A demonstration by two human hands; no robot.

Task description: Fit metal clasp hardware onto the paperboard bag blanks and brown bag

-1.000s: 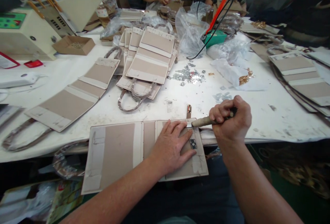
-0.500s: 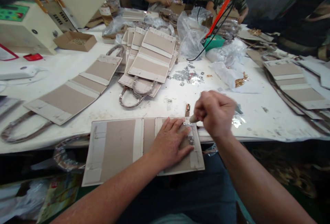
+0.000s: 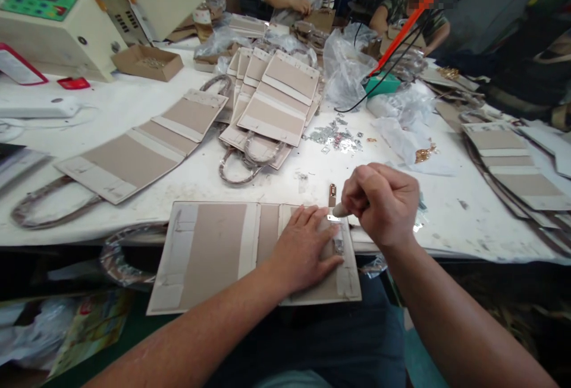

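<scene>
the right hand (image 3: 381,202) clamps a tool (image 3: 341,210) against the beige panel (image 3: 207,257); left of that grip, the left hand (image 3: 304,251) presses flat on the panel, fingers slightly spread.

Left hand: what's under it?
The left hand lies on the beige panel, which shows around it. A metal plate shows between the tips of index finger and thumb. Anything else directly beneath palm and fingers is covered; can't tell.
</scene>
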